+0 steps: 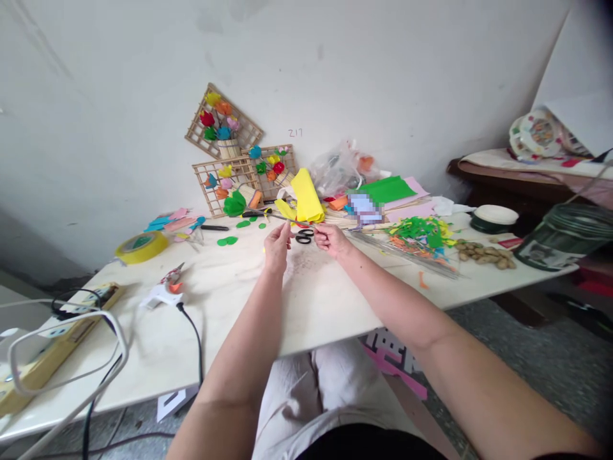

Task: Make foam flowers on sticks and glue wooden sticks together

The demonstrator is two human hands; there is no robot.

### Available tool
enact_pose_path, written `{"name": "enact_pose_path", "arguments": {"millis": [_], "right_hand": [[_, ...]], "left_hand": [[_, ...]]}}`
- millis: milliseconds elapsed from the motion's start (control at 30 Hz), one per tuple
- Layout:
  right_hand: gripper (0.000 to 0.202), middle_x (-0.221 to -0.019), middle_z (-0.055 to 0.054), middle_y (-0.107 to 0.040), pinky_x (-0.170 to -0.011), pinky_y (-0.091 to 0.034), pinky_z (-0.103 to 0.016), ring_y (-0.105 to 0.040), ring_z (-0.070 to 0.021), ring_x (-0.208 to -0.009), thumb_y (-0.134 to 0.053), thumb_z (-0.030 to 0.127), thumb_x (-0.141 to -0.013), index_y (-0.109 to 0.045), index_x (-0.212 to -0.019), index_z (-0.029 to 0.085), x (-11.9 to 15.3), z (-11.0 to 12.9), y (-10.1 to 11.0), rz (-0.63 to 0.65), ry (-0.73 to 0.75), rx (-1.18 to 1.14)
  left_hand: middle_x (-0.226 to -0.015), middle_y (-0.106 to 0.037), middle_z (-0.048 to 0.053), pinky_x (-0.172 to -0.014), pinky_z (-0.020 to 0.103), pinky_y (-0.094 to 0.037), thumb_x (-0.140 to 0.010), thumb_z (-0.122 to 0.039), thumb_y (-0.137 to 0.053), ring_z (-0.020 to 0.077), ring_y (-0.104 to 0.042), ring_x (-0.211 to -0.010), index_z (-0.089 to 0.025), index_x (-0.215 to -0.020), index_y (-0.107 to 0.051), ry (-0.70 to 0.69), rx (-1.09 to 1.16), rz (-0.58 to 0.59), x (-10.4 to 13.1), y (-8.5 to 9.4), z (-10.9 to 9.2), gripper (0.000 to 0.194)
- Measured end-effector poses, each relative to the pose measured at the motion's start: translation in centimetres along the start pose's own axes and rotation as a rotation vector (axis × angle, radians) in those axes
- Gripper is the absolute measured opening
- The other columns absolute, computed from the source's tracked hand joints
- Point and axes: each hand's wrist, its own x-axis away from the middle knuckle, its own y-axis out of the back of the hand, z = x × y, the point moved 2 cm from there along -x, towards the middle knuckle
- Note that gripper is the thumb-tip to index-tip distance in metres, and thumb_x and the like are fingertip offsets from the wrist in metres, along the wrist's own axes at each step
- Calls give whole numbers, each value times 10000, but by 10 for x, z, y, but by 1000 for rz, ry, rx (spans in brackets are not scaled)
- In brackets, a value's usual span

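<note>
A thin dark stem with a green paper flower at its left end stretches between my two hands above the white table. My left hand pinches near the middle of the stem, fingers closed. The fingers of my right hand are closed on the stem's right end. Black-handled scissors lie on the table between my hands. Green paper pieces rest to the left of my left hand, and folded yellow paper lies just beyond both hands.
A glue gun, yellow tape and a power strip with loose cables are on the left. Bamboo lattices with flowers lean on the wall. Thin wires, paper scraps, peanuts and a jar are on the right.
</note>
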Motion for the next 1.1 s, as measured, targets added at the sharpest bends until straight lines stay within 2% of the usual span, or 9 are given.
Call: {"name": "enact_pose_path", "arguments": {"millis": [167,400,833,1100], "right_hand": [[201,-384,100,-280,-318,-116,-161,-192,-29,-306,-526,255,-767,-464,-602,157,-1,-4,-1,46,-33,46],[186,-390,104,-275,-328,-110,-164,-173,-26,-314,-545,257,-739,-465,-600,161,-1,-8,0,74,-45,77],[178,-382,104,-294,-322,-106,-166,-179,-27,-311,-575,281,-692,-488,-593,162,-5,-19,-2,7,52,187],[184,-383,100,-298,-314,-109,-164,-182,-27,-312,-571,285,-691,-480,-586,164,-5,-21,-2,-19,43,217]], "left_hand": [[-584,-573,5,-431,190,-297,-703,-475,-640,49,-378,-463,-138,-634,-622,-79,-12,24,-1,1,-3,345],[-570,-584,11,-436,190,-307,-713,-430,-643,46,-383,-445,-135,-639,-628,-74,-13,58,-1,0,-4,305],[-566,-594,21,-414,183,-290,-692,-378,-635,43,-381,-423,-127,-599,-600,-5,-36,-75,-2,4,3,270],[-533,-576,22,-424,181,-296,-678,-409,-635,53,-399,-439,-123,-611,-630,45,-59,-110,0,6,6,293]]}}
